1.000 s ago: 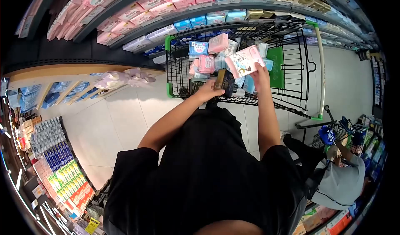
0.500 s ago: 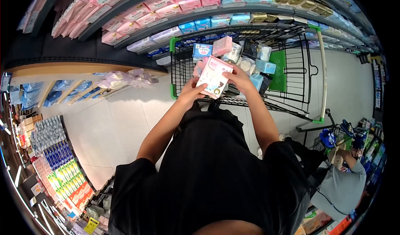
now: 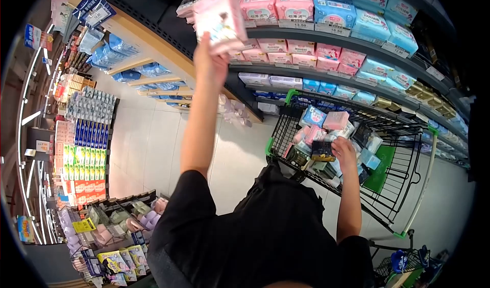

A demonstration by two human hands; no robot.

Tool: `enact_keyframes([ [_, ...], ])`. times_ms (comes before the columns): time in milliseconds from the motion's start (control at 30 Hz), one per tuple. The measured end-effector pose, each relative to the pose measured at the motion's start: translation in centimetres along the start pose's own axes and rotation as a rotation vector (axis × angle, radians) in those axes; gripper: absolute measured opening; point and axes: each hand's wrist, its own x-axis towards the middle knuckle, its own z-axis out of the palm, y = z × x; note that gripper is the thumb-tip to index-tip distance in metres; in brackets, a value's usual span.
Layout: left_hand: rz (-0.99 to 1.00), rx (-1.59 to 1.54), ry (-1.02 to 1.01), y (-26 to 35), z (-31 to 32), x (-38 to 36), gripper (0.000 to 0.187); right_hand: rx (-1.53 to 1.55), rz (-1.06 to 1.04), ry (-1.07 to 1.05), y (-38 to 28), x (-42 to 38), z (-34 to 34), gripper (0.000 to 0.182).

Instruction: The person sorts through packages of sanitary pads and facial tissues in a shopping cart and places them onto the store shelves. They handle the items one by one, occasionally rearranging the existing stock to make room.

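Note:
In the head view, my left hand (image 3: 210, 66) is raised up and to the left, gripping a pink-and-white sanitary pad pack (image 3: 220, 20) with cartoon figures on its front. That pack is held in front of the upper shelf, beside other pink packs. Down over the shopping cart (image 3: 294, 95), my right hand (image 3: 345, 154) has its fingers bent at the edge of a black packet (image 3: 322, 150). Its fingertips are partly hidden there. Around it in the cart lie a blue-and-white pack (image 3: 312, 116), a pink pack (image 3: 336, 120) and a light blue pack (image 3: 369, 159).
Shelves (image 3: 306, 27) of pink and blue packs run along the far side. A wooden-edged shelf end (image 3: 153, 32) stands to the left. Wire baskets of slippers (image 3: 148, 219) sit at lower left. Another cart (image 3: 398, 262) is at lower right.
Both hands held the pink pack over the cart before. My left hand has lifted it up and left to the shelf; my right hand has let go and is down among the packs.

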Motion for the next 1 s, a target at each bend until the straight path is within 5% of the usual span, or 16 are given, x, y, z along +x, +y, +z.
enact_keyframes([
  [300, 0.021, -0.056, 0.016, 7.5, -3.4, 12.5, 0.03, 0.038, 0.044, 0.098, 2.0, -0.9, -2.4, 0.03],
  [500, -0.014, -0.158, 0.15, 3.8, -4.0, 12.2, 0.038, 0.049, 0.049, 0.098, 2.6, -0.3, -2.6, 0.03],
  [600, 0.032, 0.163, -0.072, 1.6, -3.9, 9.6, 0.025, 0.014, 0.049, 0.125, 2.5, 0.5, -2.6, 0.03],
  [833, 0.861, 0.971, -0.196, 3.6, -1.7, 12.6, 0.013, -0.186, -0.137, 0.086, 7.8, 11.6, -11.4, 0.028],
  [867, 0.603, 0.697, -0.312, 3.9, -0.9, 11.8, 0.015, -0.332, -0.154, 0.309, 5.3, 10.1, -8.9, 0.035],
  [900, 0.502, 0.582, -0.183, 3.6, -2.6, 14.4, 0.018, -0.637, -0.288, 0.372, 8.8, 15.4, -12.9, 0.041],
  [1000, 0.341, 0.696, -0.127, 3.4, -3.2, 13.0, 0.035, -0.954, -0.312, 0.482, 4.9, 16.8, -11.4, 0.046],
])
